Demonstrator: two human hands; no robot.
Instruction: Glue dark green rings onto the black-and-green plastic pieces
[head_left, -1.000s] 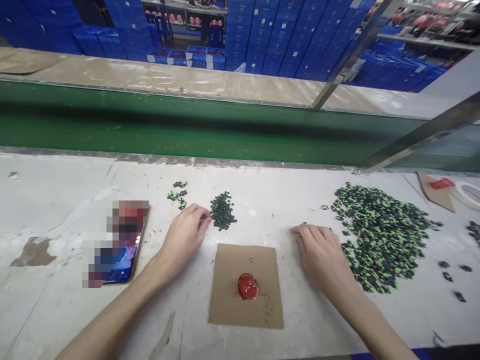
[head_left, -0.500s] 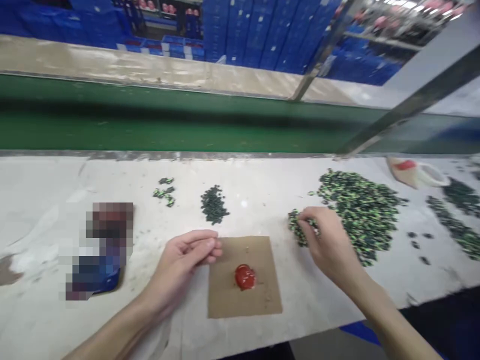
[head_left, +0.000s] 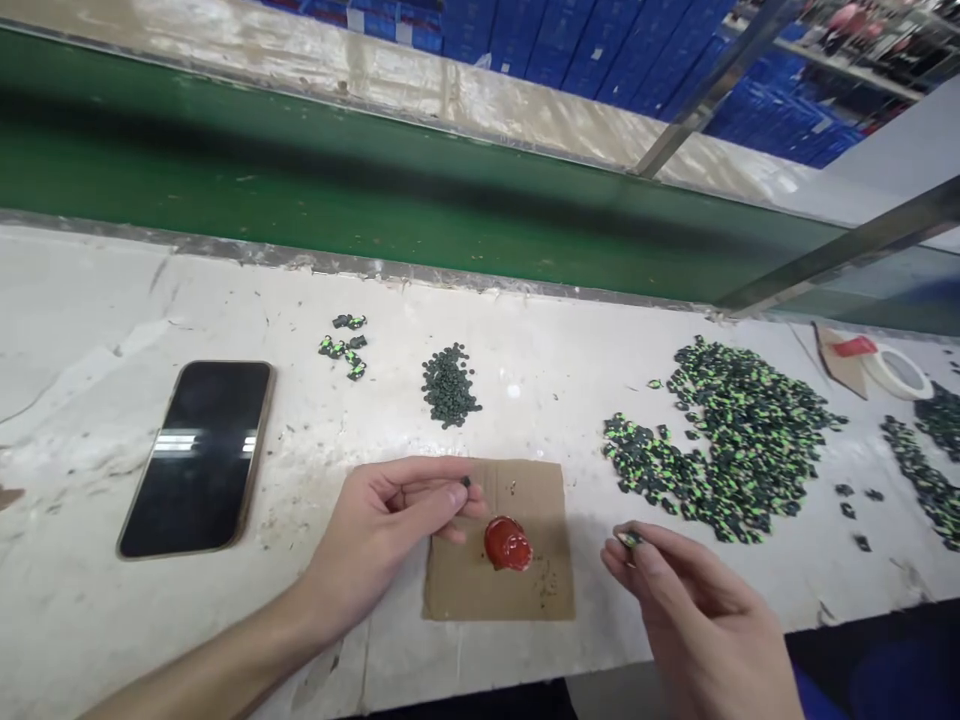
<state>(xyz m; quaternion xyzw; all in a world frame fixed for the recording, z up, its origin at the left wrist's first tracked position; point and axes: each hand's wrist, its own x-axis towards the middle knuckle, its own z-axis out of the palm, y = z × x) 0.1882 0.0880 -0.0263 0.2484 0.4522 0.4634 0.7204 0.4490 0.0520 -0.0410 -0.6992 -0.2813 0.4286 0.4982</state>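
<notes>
Between the thumb and forefinger of my left hand (head_left: 409,510) is a small dark disc (head_left: 466,482), held over the upper left of a cardboard square (head_left: 457,590). A glossy red blob (head_left: 508,544) sits on the middle of that cardboard. My right hand (head_left: 694,590), right of the cardboard, pinches a small black-and-green piece (head_left: 628,538). Behind it spreads a large pile of similar black-and-green pieces (head_left: 742,430). Beyond the cardboard lies a small heap of dark green discs (head_left: 448,385).
A phone (head_left: 199,455) lies at the left. Several black-and-green pieces (head_left: 345,350) sit at the back left. A tape roll (head_left: 896,372) is at the far right, near more small pieces (head_left: 926,490). A green strip (head_left: 337,190) runs behind the table, with a metal post (head_left: 840,250) at right.
My right hand has left the pile and come nearer the front edge, a black-and-green piece now showing in its fingers. My left hand has moved slightly over the cardboard. The view has tilted down.
</notes>
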